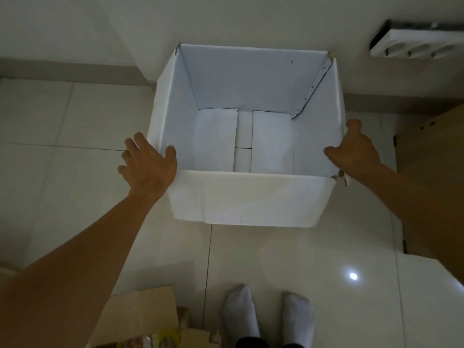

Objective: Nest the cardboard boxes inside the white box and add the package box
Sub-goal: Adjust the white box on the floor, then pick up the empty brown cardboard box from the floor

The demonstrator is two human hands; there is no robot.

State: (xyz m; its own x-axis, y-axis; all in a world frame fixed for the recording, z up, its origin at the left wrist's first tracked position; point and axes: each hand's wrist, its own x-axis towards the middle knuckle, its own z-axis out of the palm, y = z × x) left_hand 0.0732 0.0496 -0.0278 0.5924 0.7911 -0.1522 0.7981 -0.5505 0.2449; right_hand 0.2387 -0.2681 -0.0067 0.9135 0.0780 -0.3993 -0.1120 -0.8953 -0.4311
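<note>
A large white box stands open-topped on the tiled floor against the wall, with nothing inside but its folded bottom flaps. My left hand lies against its left wall, thumb hooked over the rim and fingers spread outside. My right hand presses the right wall near the front corner, thumb over the rim. Brown cardboard boxes lie at the bottom left near my feet, partly cut off by the frame edge.
A wooden panel or cabinet stands at the right. A white power strip lies at the top right by the wall. My feet in white socks stand just before the box. A colourful package peeks out at the bottom.
</note>
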